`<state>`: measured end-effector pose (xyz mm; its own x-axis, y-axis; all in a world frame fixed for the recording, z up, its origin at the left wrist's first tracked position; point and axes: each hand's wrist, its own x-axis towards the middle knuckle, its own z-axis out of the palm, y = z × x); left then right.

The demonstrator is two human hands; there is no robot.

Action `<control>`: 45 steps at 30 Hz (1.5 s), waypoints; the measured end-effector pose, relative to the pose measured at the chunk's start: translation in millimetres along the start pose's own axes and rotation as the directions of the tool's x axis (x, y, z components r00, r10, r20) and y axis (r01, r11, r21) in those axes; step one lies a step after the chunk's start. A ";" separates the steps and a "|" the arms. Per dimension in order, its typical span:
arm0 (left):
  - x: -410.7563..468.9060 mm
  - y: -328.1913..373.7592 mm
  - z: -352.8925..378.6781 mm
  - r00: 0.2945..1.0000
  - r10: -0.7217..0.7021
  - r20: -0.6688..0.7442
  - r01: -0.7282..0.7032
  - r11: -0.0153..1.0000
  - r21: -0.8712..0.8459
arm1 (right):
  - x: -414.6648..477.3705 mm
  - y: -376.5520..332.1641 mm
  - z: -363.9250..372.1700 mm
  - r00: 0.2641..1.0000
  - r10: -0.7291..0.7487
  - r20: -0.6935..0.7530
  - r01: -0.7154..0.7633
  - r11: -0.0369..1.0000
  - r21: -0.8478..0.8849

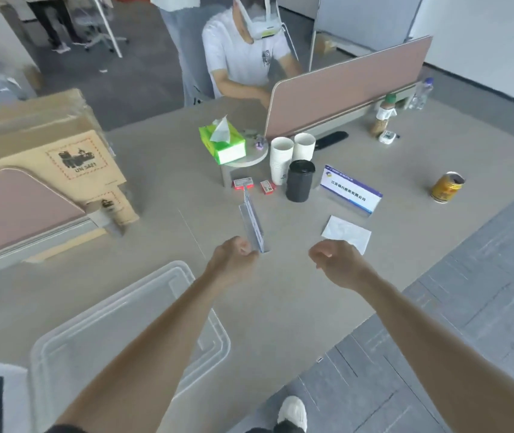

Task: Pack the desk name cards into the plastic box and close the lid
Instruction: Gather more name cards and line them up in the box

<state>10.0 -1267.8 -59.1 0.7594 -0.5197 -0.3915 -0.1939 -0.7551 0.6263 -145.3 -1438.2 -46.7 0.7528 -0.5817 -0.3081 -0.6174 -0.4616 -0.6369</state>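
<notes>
A clear acrylic desk name card (252,218) stands edge-on in the middle of the table. My left hand (234,260) is curled at its near end, fingertips touching or almost touching it. A second name card (351,190) with a white and blue label stands further right, facing me. My right hand (338,264) hovers loosely curled over the table and holds nothing. The clear plastic box (118,332) sits at the near left with its lid on, partly hidden by my left forearm.
Stacked paper cups (280,157), a black cup (299,181), a green tissue box (223,142), small red boxes (243,183), a folded white paper (346,232) and a yellow can (446,187) stand on the table. Cardboard packaging (46,157) lies left. A person sits behind a divider (343,89).
</notes>
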 end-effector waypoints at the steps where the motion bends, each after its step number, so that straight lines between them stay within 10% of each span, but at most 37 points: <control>1: 8.0 5.9 2.8 1.000 -0.028 -0.015 0.027 0.999 -0.017 | 12.6 1.1 -5.1 1.000 -0.001 0.016 0.001 1.000 -0.016; 20: 179.1 33.0 80.0 0.936 -0.352 -0.016 0.351 0.935 -0.059 | 120.2 0.7 -74.2 0.995 0.077 0.064 -0.060 0.973 -0.225; 28: 156.9 22.2 67.7 0.944 -0.299 -0.142 0.323 0.925 0.202 | 223.3 13.5 -50.8 0.952 -0.178 0.248 0.214 0.969 -0.125; 34: 70.4 37.0 48.4 0.946 -0.252 -0.203 0.310 0.888 0.340 | 262.4 -32.5 -23.8 0.493 -0.657 0.570 0.861 0.462 -0.212; 38: 16.5 43.2 41.3 0.911 -0.324 -0.257 0.399 0.852 0.339 | 243.6 -71.2 -8.4 0.302 -0.511 0.805 0.915 0.393 -0.094; 45: -80.4 29.7 42.0 0.759 -0.476 -0.443 0.581 0.803 0.134 | 166.0 -118.6 28.3 0.069 -0.615 0.786 0.979 0.191 0.064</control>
<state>-82.9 -1265.2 -37.4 0.9442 0.1421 -0.2971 0.2029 -0.9616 0.1849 59.3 -1461.1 -42.2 0.6106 0.7701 -0.1849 0.6338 -0.6151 -0.4690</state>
